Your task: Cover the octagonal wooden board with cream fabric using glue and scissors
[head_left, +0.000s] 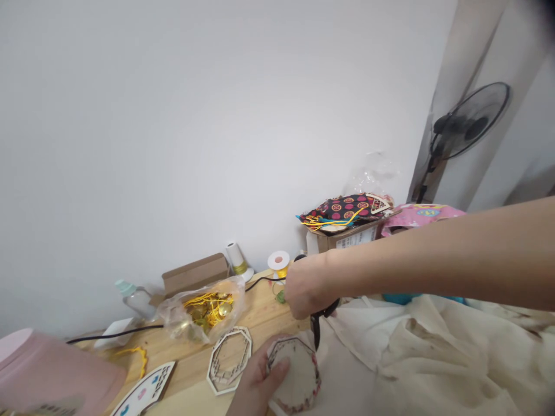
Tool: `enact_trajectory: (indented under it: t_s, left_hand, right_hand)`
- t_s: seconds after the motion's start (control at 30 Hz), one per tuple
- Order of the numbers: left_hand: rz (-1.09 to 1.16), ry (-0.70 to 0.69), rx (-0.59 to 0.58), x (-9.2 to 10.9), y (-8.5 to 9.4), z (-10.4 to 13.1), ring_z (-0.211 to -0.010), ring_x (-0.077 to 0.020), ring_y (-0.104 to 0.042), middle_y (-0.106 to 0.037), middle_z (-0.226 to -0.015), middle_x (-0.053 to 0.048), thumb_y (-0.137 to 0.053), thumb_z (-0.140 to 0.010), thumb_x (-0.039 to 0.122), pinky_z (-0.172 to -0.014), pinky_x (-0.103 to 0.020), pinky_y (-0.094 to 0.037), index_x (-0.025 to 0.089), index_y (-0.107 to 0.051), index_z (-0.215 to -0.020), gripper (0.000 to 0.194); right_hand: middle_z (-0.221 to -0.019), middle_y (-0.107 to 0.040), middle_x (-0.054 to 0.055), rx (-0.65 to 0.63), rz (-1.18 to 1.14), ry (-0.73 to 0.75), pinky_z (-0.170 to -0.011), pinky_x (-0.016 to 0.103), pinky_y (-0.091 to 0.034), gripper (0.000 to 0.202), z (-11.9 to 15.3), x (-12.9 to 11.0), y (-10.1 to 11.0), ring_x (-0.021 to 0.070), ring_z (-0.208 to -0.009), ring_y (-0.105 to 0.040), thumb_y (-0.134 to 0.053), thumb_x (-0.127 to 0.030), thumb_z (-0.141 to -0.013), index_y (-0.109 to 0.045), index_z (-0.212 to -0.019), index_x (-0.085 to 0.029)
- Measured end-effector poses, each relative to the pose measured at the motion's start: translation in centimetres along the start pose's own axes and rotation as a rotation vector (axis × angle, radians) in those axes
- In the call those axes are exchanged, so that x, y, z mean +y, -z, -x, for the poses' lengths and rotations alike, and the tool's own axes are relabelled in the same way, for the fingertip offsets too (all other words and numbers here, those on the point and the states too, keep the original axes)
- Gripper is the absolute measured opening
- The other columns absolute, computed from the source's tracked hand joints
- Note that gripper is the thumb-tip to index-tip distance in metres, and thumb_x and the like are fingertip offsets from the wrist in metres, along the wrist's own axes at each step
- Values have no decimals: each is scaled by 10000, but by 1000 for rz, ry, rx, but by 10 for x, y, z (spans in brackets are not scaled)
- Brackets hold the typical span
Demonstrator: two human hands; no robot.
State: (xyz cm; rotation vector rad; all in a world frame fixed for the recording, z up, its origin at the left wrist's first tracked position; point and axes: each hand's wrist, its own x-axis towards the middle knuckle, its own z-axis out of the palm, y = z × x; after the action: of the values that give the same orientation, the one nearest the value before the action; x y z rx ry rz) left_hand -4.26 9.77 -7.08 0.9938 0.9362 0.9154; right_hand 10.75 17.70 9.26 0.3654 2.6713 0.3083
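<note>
Right hand point(306, 287) gripping black tool point(316, 332), tip pointing down, left hand point(259, 378) holding pale disc point(299, 370)

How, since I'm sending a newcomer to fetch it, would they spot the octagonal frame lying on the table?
Start at the wooden table along the pale wall and find the clear plastic bag of yellow strings. The octagonal frame lies in front of it, beside the person's left hand. Its open middle shows wood, unlike the filled round piece in that hand.
</note>
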Motion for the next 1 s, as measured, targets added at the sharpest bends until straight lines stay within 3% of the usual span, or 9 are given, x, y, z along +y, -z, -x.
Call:
enact_trajectory:
  t_s: [0.07, 0.2, 0.4, 0.67, 1.0]
  left_hand:
    - [11, 10, -2, 0, 0, 0, -816, -198, -568, -642, -881, -72, -598, -709, 284, -734, -299, -425, 166, -583, -983, 299]
    - [34, 23, -8, 1, 0, 0, -832, -207, -571, -640, -901, -73, -598, -709, 285, -728, -306, -433, 180, -574, -1016, 325]
    - [0, 34, 16, 1, 2, 0, -863, -213, -565, -639, -919, -81, -618, -694, 287, -745, -309, -432, 174, -563, -1044, 372]
    - [64, 20, 109, -1, -3, 4, -785, -206, -584, -656, -796, -58, -673, -626, 294, -666, -275, -435, 163, -603, -920, 330]
    - [97, 29, 112, 4, -6, 5, -796, -217, -588, -659, -819, -57, -684, -611, 299, -642, -276, -443, 184, -516, -1094, 524]
  right_hand:
    - [-589, -668, -18, -77, 42, 60, -433, 279, -358, 457, 2, 3, -2, 209, -631, -620, -813, -166, -314, -357, -332, -184]
    - [-741, -677, -3, -158, 100, 129, -441, 284, -370, 344, 8, 7, -7, 215, -715, -616, -788, -339, -414, -467, -457, -223]
    - [-762, -659, 8, -174, 121, 156, -481, 293, -395, 257, 13, 12, -11, 217, -735, -605, -723, -359, -519, -602, -714, -243]
    - [-745, -654, 15, -169, 119, 147, -528, 315, -407, 333, 3, 13, -19, 225, -715, -597, -756, -418, -448, -607, -687, -242]
    - [-649, -618, -35, -103, 85, 263, -384, 255, -309, 258, -8, 18, -28, 177, -606, -564, -756, -381, -463, -593, -625, -266]
